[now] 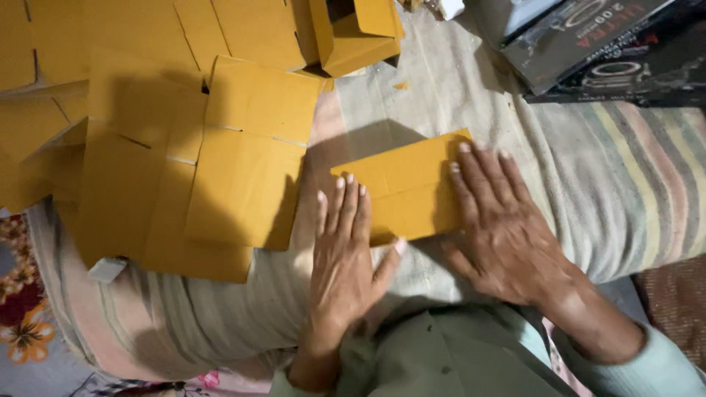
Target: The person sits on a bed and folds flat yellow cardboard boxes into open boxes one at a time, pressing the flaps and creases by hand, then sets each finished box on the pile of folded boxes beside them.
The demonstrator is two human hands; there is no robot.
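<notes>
Yellow cardboard sheet [404,192], left hand [346,250], right hand [500,220] flat, apparently creased

**Where I sit**

Under me lies a striped cloth [632,184] in pale green, pink and cream, spread over a soft, rounded cushion. At my lower left edge a floral mat [22,316] shows red and orange blooms. Dark glossy boxes [603,51] sit at the far right corner. Warm light falls from above, throwing soft shadows toward me.
</notes>
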